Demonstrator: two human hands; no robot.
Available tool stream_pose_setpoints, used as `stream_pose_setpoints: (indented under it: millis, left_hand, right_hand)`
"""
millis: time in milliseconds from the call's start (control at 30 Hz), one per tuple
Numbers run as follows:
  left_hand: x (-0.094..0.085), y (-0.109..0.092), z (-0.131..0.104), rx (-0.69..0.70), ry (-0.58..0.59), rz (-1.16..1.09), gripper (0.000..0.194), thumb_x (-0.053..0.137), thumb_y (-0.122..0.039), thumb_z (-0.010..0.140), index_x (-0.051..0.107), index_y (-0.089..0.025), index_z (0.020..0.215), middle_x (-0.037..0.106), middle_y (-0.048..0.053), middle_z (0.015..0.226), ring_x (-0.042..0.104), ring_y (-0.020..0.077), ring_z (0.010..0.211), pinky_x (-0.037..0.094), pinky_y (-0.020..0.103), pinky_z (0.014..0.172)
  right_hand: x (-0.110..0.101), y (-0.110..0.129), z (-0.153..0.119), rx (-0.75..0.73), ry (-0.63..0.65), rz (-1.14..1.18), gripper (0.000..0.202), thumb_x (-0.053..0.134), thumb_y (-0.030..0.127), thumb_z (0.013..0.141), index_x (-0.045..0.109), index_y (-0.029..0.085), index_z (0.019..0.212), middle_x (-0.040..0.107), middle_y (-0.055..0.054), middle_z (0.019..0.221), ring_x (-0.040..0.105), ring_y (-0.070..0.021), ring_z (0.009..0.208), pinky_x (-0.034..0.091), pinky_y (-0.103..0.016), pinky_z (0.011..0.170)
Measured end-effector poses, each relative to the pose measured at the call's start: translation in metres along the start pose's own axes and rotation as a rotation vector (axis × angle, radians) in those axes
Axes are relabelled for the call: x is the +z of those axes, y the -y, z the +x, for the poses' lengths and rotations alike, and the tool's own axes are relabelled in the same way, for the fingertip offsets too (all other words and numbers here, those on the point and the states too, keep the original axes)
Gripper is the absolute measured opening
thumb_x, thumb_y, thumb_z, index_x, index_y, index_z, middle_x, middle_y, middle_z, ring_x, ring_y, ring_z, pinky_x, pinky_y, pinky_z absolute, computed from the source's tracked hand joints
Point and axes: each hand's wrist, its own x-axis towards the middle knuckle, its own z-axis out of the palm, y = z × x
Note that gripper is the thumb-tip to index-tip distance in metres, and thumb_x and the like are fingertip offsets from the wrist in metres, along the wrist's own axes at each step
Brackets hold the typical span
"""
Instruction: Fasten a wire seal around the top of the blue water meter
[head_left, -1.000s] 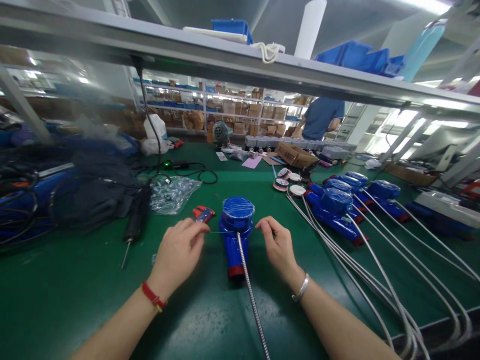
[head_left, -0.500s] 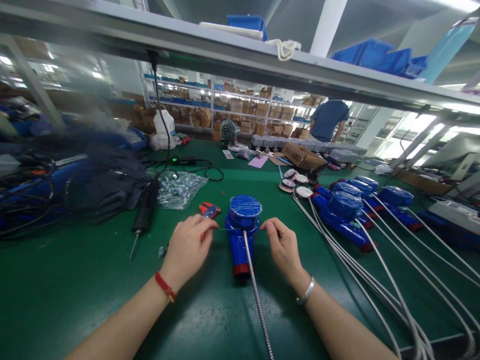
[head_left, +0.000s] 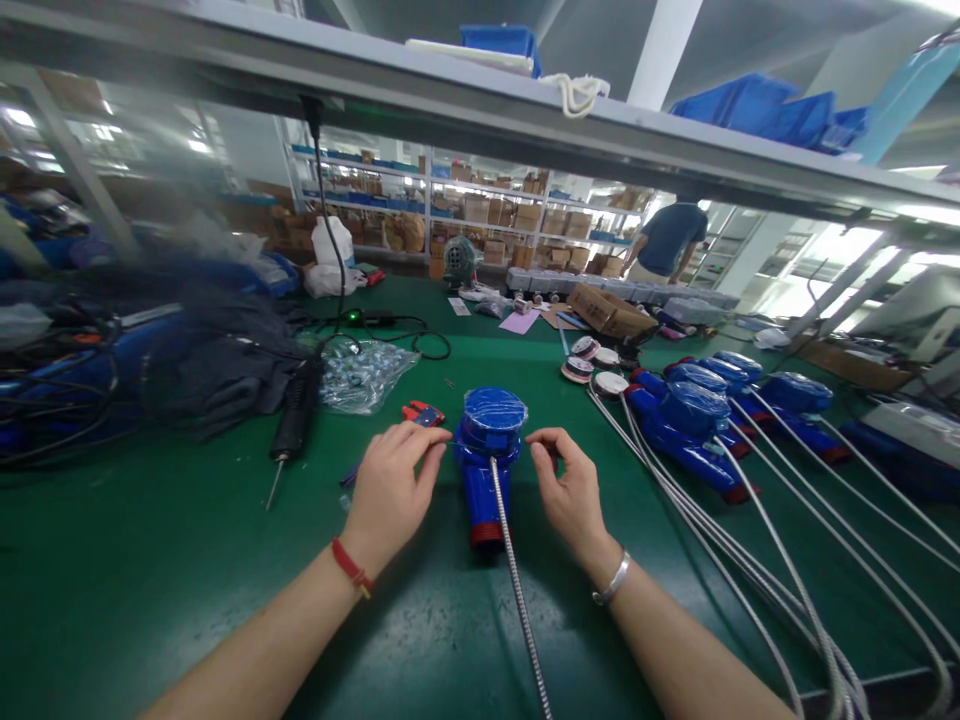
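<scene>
A blue water meter (head_left: pixel 487 490) with a film-wrapped round lid and a red-ringed pipe end stands on the green bench before me. From its front, a ribbed metal conduit (head_left: pixel 517 590) runs toward me. My left hand (head_left: pixel 397 475) pinches a thin wire (head_left: pixel 454 443) at the meter's left side. At the right side, close to the lid, my right hand (head_left: pixel 566 485) has thumb and forefinger drawn together; whatever lies between them is too small to make out. Red-handled cutters (head_left: pixel 423 413) lie behind my left hand, partly covered by it.
A black electric screwdriver (head_left: pixel 296 410) and a clear bag of small parts (head_left: pixel 364 375) lie to the left. More blue meters (head_left: pixel 694 430) with grey cables (head_left: pixel 697 540) are on the right, near several wire spools (head_left: pixel 577 369). A shelf (head_left: pixel 480 85) crosses overhead. One person (head_left: pixel 670 240) stands far back.
My left hand has moved right and slightly up, nearer the meter, so less wire shows between fingers and meter. My right hand has barely moved beside the lid.
</scene>
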Motion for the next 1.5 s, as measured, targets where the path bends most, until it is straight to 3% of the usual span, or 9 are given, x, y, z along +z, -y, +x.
stream_pose_setpoints:
  millis: [567,700,900,1133,1267,1500]
  left_hand:
    - [0.001,-0.003,0.001,-0.021,0.006,-0.02,0.015,0.049,-0.023,0.09,0.063,-0.019,0.087,0.064,0.004,0.089,0.057,0.0204,0.085,0.04,0.033,0.074]
    - [0.006,-0.007,-0.001,-0.036,0.036,-0.071,0.015,0.05,-0.026,0.091,0.064,-0.02,0.089,0.065,0.003,0.091,0.058,0.0201,0.088,0.04,0.033,0.077]
    - [0.024,-0.017,-0.004,-0.068,0.024,-0.191,0.013,0.053,-0.031,0.09,0.06,-0.019,0.089,0.067,0.002,0.087,0.06,0.019,0.084,0.043,0.033,0.078]
    - [0.031,-0.009,-0.007,-0.004,0.037,-0.114,0.016,0.05,-0.029,0.092,0.058,-0.019,0.103,0.067,0.004,0.095,0.061,0.0204,0.089,0.043,0.036,0.082]
    - [0.024,0.002,-0.006,0.031,0.118,-0.032,0.018,0.048,-0.031,0.093,0.062,-0.02,0.092,0.068,0.004,0.092,0.061,0.0236,0.088,0.042,0.039,0.08]
    - [0.032,0.005,-0.011,0.022,0.124,-0.14,0.024,0.045,-0.04,0.093,0.061,-0.023,0.097,0.066,0.003,0.097,0.062,0.0213,0.09,0.047,0.034,0.08]
  right_hand:
    - [-0.002,0.0,0.001,-0.045,-0.009,-0.032,0.012,0.047,0.023,0.091,0.058,0.018,0.09,0.058,-0.001,0.08,0.052,-0.0145,0.071,0.041,-0.027,0.065]
    - [-0.003,0.002,0.0,-0.082,-0.018,-0.066,0.011,0.049,0.022,0.09,0.059,0.018,0.09,0.058,-0.003,0.084,0.052,-0.0168,0.078,0.04,-0.03,0.072]
    - [0.002,0.007,-0.004,-0.192,0.02,-0.302,0.007,0.06,0.023,0.086,0.066,0.023,0.09,0.06,-0.002,0.084,0.053,-0.0186,0.084,0.031,-0.036,0.079]
    - [-0.005,-0.008,0.007,-0.079,0.104,-0.368,0.006,0.058,0.017,0.085,0.062,0.02,0.083,0.06,-0.002,0.083,0.052,-0.0192,0.084,0.03,-0.035,0.077]
    - [-0.019,-0.023,0.017,0.014,0.109,-0.37,0.009,0.058,0.01,0.081,0.061,0.018,0.076,0.056,-0.004,0.079,0.051,-0.02,0.08,0.033,-0.034,0.073]
    - [-0.017,-0.008,0.011,-0.003,0.249,-0.199,0.009,0.06,0.011,0.08,0.061,0.021,0.08,0.057,0.0,0.084,0.053,-0.0152,0.081,0.04,-0.027,0.075]
